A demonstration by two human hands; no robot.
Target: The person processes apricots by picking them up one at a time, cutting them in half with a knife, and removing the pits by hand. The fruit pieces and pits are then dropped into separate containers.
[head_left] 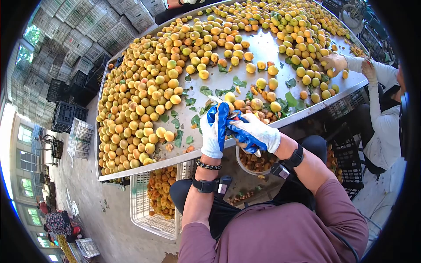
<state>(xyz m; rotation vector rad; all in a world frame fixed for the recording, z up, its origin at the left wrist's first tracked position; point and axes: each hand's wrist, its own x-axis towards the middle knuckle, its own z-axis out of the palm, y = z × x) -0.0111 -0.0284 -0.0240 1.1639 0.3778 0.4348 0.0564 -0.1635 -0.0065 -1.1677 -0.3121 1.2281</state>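
Observation:
Both my hands wear white gloves with blue-coated palms and meet at the table's near edge. My left hand (215, 129) is upright with its fingers closed, and a pale, narrow, blade-like piece (215, 99) sticks out above its fingertips. My right hand (255, 133) is curled against it from the right. A small reddish bit shows between the hands; I cannot tell what they grip. Just beyond them, whole apricots (256, 104), split pieces (264, 115) and green leaves (291, 100) lie on the metal table (206, 154).
Apricots (151, 90) are heaped across the table. Below it stand a white crate (142, 212) of split apricots and a bucket (241, 164) of pieces. At right, another person's hand (334, 62) reaches into the fruit. Stacked crates (90, 30) line the left wall.

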